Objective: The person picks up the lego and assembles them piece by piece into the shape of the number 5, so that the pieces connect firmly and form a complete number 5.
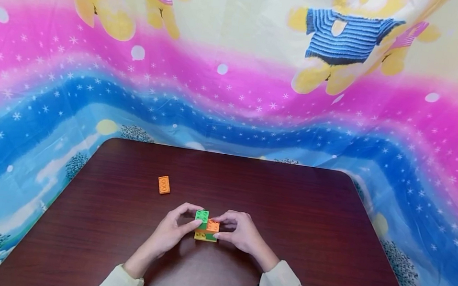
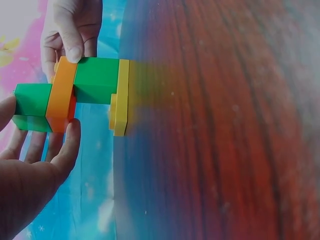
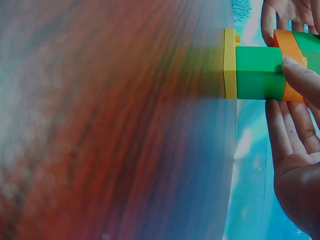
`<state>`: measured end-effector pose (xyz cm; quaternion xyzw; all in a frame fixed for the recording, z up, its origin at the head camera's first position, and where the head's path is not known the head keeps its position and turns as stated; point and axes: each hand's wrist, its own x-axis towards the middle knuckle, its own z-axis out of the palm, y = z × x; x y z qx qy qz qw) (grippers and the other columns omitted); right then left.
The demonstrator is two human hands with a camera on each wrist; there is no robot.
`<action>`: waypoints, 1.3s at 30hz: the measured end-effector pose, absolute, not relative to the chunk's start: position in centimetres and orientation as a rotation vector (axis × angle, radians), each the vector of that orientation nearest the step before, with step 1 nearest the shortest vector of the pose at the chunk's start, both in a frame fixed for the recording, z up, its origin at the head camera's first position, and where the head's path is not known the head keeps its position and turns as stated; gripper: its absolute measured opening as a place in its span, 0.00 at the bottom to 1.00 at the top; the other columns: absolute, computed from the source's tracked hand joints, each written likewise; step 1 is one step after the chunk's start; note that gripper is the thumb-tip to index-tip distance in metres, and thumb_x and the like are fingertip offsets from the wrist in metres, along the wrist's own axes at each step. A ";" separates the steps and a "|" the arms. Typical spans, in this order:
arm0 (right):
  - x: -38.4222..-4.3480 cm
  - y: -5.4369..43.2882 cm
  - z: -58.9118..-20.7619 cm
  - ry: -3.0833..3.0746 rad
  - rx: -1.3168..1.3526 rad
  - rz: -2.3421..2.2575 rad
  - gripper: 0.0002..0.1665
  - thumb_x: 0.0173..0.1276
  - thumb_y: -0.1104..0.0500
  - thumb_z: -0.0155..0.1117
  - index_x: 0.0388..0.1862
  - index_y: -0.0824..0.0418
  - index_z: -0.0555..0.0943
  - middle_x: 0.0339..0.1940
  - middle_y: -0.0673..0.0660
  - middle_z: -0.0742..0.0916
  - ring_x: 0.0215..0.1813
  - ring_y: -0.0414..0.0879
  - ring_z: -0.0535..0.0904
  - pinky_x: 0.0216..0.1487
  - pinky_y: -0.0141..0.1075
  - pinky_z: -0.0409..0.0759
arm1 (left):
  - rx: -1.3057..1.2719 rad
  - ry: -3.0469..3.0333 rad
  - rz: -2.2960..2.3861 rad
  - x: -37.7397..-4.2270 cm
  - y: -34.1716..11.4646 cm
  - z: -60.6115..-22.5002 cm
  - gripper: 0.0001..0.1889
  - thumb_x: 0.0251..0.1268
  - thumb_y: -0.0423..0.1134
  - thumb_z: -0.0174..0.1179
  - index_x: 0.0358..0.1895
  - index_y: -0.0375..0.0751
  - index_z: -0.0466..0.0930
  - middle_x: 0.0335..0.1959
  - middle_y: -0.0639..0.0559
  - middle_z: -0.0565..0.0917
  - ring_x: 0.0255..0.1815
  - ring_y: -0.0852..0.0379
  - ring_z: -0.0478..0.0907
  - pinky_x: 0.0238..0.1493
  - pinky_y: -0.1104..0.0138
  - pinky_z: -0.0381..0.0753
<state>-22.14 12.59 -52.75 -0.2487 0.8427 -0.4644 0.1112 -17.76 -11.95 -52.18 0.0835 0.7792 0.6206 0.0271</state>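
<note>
Both hands hold a small stack of toy building bricks over the middle front of the table. At its base is a yellow plate [image 2: 122,97] with a lower green brick [image 2: 100,80] on one half. An orange plate [image 1: 213,226] lies over that brick, and an upper green brick [image 1: 202,215] sits on its left half. My left hand [image 1: 172,228] grips the stack from the left, thumb against the upper green brick. From the other side my right hand [image 1: 242,233] pinches it, its thumb where the orange plate meets the lower green brick [image 3: 259,72].
A loose orange plate [image 1: 164,185] lies on the dark wooden table [image 1: 291,195], beyond my left hand. Behind the table hangs a printed cloth [image 1: 234,100] with bears and snowflakes. Each cuff has a dark device at the wrist.
</note>
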 end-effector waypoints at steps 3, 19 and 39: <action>-22.1 12.6 -52.8 2.478 -0.729 -1.362 0.24 0.60 0.59 0.81 0.56 0.47 0.89 0.48 0.45 0.88 0.54 0.44 0.87 0.55 0.38 0.86 | 0.262 2.404 1.921 -17.7 -12.0 -52.2 0.16 0.70 0.44 0.68 0.58 0.55 0.83 0.53 0.51 0.85 0.55 0.51 0.81 0.59 0.57 0.77; -22.2 12.5 -52.9 2.472 -0.719 -1.372 0.24 0.60 0.58 0.81 0.56 0.45 0.89 0.48 0.44 0.88 0.54 0.43 0.88 0.55 0.39 0.86 | 0.246 2.386 1.940 -17.7 -11.9 -52.3 0.16 0.71 0.43 0.68 0.59 0.53 0.83 0.54 0.50 0.85 0.57 0.49 0.82 0.55 0.64 0.80; -22.1 12.6 -52.9 2.472 -0.727 -1.387 0.24 0.60 0.59 0.81 0.55 0.47 0.89 0.49 0.45 0.88 0.54 0.44 0.88 0.55 0.40 0.86 | 0.208 2.374 1.934 -17.4 -11.8 -52.2 0.16 0.70 0.48 0.68 0.59 0.58 0.82 0.54 0.53 0.84 0.57 0.51 0.82 0.59 0.58 0.79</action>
